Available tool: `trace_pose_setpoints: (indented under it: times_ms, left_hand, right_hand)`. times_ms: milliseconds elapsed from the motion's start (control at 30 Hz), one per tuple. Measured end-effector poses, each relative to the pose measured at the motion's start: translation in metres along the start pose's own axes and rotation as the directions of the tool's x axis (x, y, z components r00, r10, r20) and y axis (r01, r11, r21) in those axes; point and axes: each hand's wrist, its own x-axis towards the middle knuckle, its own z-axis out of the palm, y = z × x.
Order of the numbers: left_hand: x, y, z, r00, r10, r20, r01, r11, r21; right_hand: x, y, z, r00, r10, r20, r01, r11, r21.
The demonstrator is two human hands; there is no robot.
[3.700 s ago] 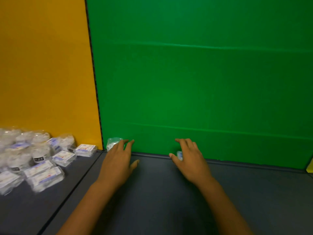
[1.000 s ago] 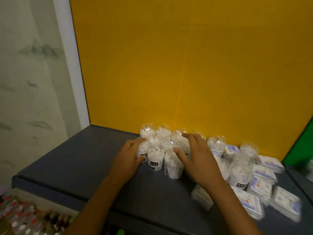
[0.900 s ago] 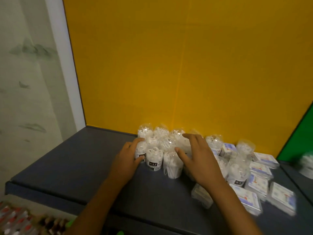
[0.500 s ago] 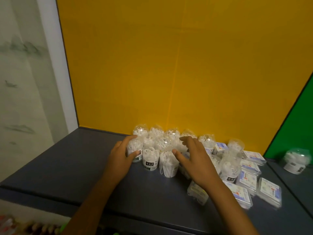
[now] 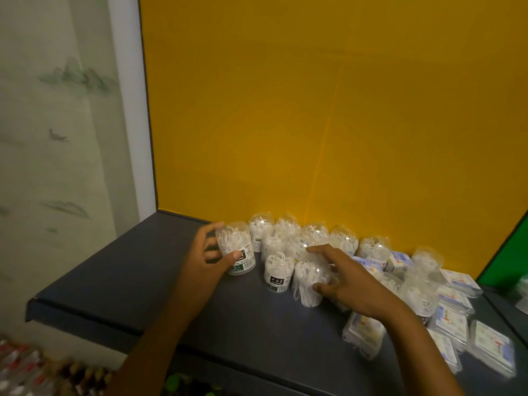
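The jar [image 5: 235, 250] at the left end of the cluster is clear, glossy plastic, its domed top catching the light. A printed paper label [image 5: 243, 264] wraps its lower part, and the white picks [image 5: 231, 241] inside look like smooth plastic. The other jars [image 5: 278, 270] have the same shine. The flat packs [image 5: 491, 345] are clear glossy plastic over printed card. The table [image 5: 128, 281] is dark grey, matt and smooth. The yellow wall [image 5: 314, 124] looks like matt board with faint creases.
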Motion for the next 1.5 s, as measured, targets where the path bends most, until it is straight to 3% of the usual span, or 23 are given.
trace_pose_setpoints:
  times_ms: [200,400,533,800,1133,1500]
  left_hand:
    - [-0.003,0.001,0.009,1.0,-0.008,0.013,0.009,0.999,-0.032]
    - [-0.013,0.017,0.026,0.999,0.034,0.026,-0.033,0.999,-0.026]
    - [-0.026,0.032,0.05,0.997,0.067,0.047,-0.065,0.997,-0.036]
    - [-0.088,0.074,0.134,0.982,0.128,0.142,-0.127,0.992,-0.02]
    - [-0.185,0.118,0.242,0.947,0.132,0.292,-0.131,0.991,-0.024]
    - [-0.237,0.132,0.355,0.919,0.12,0.374,-0.109,0.993,-0.051]
  right_hand:
    - [-0.005,-0.004,-0.004,0.996,0.0,-0.09,0.005,0.999,0.052]
    - [-0.035,-0.01,-0.013,0.956,0.064,-0.285,0.021,0.958,0.286]
    - [-0.065,-0.009,-0.036,0.896,0.138,-0.423,0.011,0.943,0.332]
    - [-0.16,0.023,-0.091,0.739,0.21,-0.64,-0.061,0.967,0.247]
    - [-0.306,0.078,-0.147,0.621,0.339,-0.706,-0.169,0.938,0.302]
    - [-0.397,0.133,-0.193,0.568,0.397,-0.72,-0.268,0.917,0.295]
